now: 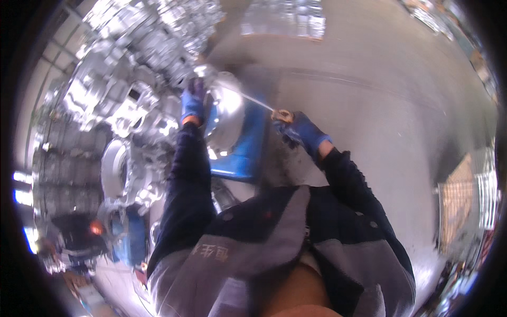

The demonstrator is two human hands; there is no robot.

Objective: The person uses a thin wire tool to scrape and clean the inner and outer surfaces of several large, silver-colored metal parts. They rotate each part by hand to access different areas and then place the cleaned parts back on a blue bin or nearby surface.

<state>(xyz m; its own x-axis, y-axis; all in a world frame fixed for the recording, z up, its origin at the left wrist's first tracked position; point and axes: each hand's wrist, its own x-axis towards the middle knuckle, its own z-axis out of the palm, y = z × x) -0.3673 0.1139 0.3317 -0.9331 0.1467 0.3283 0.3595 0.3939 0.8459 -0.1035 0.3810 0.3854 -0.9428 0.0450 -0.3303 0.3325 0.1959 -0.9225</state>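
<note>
A long thin metal rod [256,100] with a tan, rounded handle end [282,115] is in my right hand [305,132], whose blue-gloved fingers are closed around the handle. The rod points up and left across a silvery cast-metal housing [230,113] with a wide round rim. What kind of tool it is does not show clearly. My left hand [193,100], in a blue glove, lies along the left side of the housing with its fingers stretched out. The rod's far tip is lost in glare over the casting. Beneath the housing stands a blue support [240,161].
Stacks of silvery castings [105,87] crowd the left side, close to my left arm. Another casting with a round opening [115,168] sits nearer me. A pallet of metal parts [283,20] stands on the grey floor [369,100] ahead. A wire cage [457,195] is at right.
</note>
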